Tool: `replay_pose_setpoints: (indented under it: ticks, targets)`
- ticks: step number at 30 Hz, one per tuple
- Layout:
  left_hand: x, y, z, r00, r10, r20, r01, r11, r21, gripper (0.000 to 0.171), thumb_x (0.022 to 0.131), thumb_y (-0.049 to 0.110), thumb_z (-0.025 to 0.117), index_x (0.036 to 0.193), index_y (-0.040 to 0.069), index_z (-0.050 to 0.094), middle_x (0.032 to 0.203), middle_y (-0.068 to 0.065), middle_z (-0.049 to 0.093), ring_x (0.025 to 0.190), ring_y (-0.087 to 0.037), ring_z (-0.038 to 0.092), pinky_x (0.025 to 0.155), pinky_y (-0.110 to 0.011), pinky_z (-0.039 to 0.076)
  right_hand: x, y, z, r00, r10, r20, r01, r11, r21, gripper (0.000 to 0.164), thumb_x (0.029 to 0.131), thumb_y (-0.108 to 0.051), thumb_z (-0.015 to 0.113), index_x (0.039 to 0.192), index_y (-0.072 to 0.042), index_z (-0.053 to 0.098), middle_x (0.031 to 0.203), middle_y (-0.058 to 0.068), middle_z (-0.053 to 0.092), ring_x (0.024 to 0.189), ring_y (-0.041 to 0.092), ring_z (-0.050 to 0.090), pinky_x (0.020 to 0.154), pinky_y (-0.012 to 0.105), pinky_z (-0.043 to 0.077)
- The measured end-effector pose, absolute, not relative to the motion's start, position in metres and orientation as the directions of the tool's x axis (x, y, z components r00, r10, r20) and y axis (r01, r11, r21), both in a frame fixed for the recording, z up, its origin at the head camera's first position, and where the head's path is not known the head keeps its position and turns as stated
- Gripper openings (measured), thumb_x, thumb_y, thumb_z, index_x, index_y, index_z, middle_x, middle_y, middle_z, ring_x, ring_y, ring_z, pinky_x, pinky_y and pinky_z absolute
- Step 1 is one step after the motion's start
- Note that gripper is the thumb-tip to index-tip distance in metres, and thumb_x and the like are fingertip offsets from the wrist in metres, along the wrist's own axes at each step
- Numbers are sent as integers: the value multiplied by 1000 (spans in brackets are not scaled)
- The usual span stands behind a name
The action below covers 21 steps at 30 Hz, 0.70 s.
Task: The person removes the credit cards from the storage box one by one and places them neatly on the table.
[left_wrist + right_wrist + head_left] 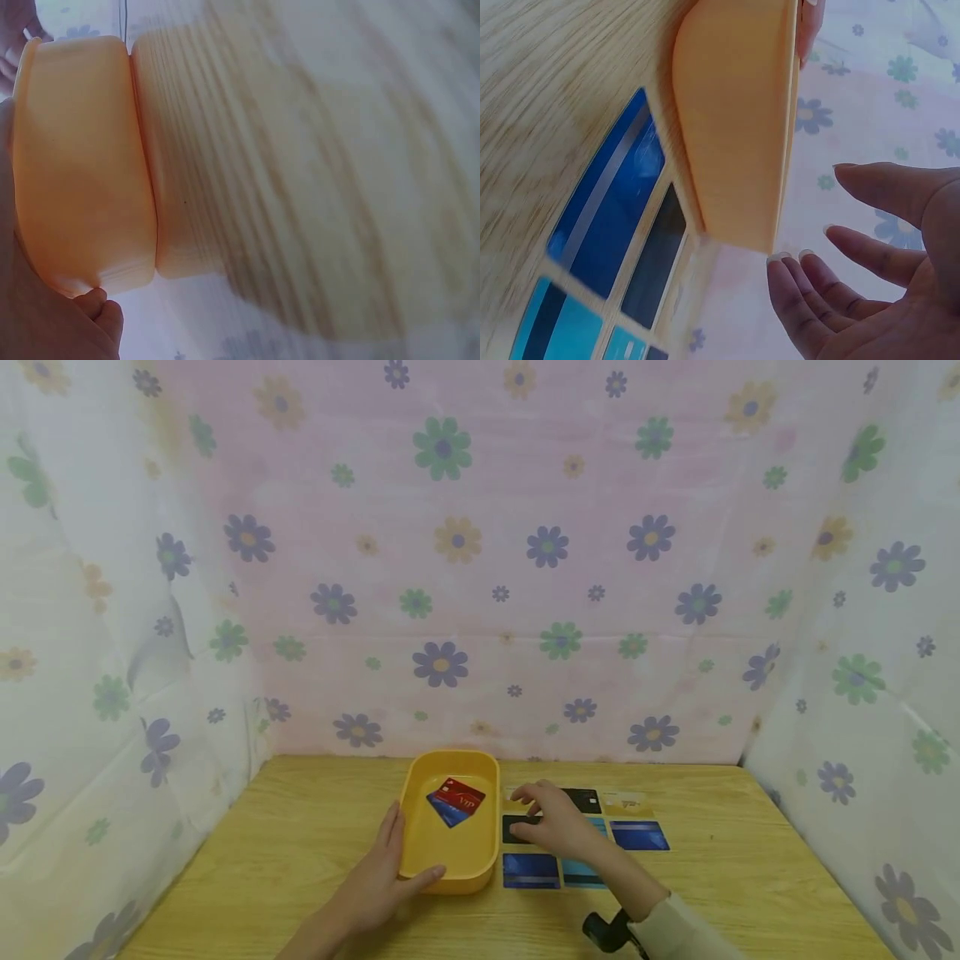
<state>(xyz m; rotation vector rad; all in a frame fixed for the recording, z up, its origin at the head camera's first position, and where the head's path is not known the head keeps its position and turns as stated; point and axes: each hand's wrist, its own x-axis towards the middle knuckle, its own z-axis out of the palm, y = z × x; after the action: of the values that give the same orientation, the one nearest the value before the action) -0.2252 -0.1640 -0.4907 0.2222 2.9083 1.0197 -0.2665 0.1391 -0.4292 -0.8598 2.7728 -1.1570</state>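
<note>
A yellow plastic tray (450,885) stands on the table, with a red card marked VIP (459,795) overlapping a blue card (448,814) inside it. My left hand (371,877) holds the tray's near left corner, fingers along the left wall and thumb across the front. Over the cards right of the tray hovers my right hand (558,822), fingers spread and loosely bent, holding nothing; the right wrist view shows the gap between thumb and fingers. A dark card (514,829) lies below its fingertips. The hand partly hides cards in the middle of the layout.
Around the right hand, cards lie in rows: a black card (588,800), a gold card (628,803), blue cards (639,835) and a light blue card (583,875). A black object (607,933) shows by the right sleeve. Flowered cloth (495,568) encloses the wooden table (735,860).
</note>
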Motion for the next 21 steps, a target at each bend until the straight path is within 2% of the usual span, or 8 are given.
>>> replay_pose_setpoints:
  ticks: [8,14,21]
  targets:
    - [-225,-165,-492,-987,161,14,134,770,624,122,88,74,62,163,0,2,171,-18,-3,149,-45,28,117,-60,31,-270,105,-431,-834,-507,219,-496,512,-702,42,94,-13,73,132,1,60,129,26,54,110,42,60,84,47,59]
    - [-226,-166,-492,-986,165,28,147,769,622,120,88,73,62,164,0,3,171,-18,-3,149,-45,29,116,-60,32,-274,85,-438,-830,-514,218,-501,513,-697,39,93,-13,74,128,-2,62,126,20,56,109,38,61,87,46,57]
    - [-226,-167,-494,-981,187,54,180,766,618,119,89,72,62,162,-3,6,171,-19,-1,147,-46,33,114,-60,35,-275,60,-444,-855,-488,176,-456,546,-702,48,91,-15,77,133,1,60,128,19,56,111,37,59,89,43,56]
